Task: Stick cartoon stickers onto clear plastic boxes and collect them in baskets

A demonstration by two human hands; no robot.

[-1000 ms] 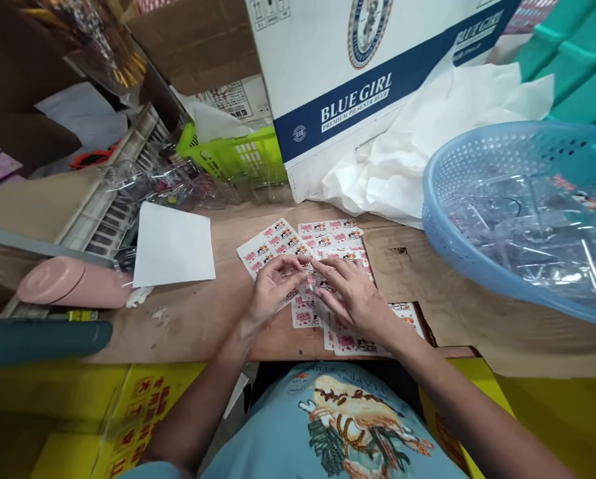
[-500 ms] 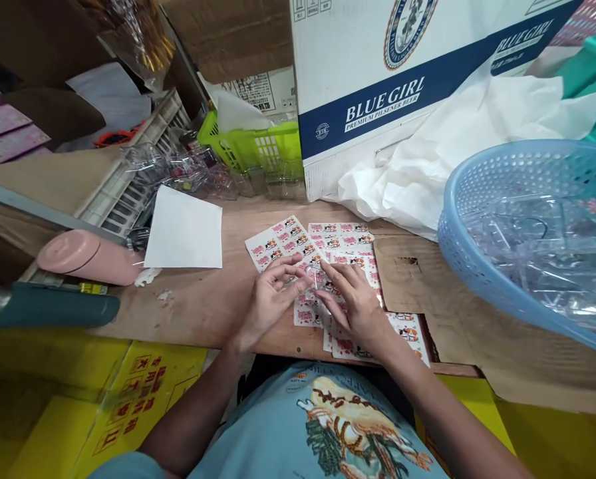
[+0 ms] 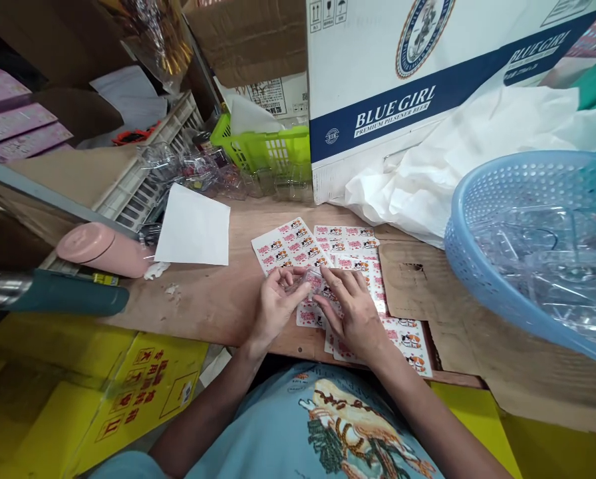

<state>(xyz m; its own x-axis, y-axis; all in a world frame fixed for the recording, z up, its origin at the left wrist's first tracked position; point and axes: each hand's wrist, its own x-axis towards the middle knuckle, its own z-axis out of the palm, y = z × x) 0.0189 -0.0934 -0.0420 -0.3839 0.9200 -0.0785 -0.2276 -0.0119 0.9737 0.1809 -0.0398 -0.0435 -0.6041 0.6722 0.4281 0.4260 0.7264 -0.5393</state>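
Between my two hands is a small clear plastic box [image 3: 314, 281], with a pink print showing on or through it. My left hand [image 3: 277, 301] is closed on its left side, thumb against the near face. On the other side my right hand [image 3: 354, 311] grips it with thumb and fingertips. Fingers cover much of the box. Beneath and around the hands lie overlapping sticker sheets [image 3: 292, 243] with cartoon cats and pink lettering, some of them under my right forearm.
At right a blue perforated basket [image 3: 457, 249] holds clear plastic boxes. A white beer carton [image 3: 342, 156] stands behind, beside crumpled white paper [image 3: 402, 203] and a green basket [image 3: 295, 143]. Leftward are a blank white sheet [image 3: 195, 226], a pink bottle [image 3: 103, 247] and a dark teal bottle [image 3: 78, 293].
The view has shifted, so the surroundings sit slightly further right. My left fingers have curled closer around the clear box; my right hand keeps nearly the same grip.
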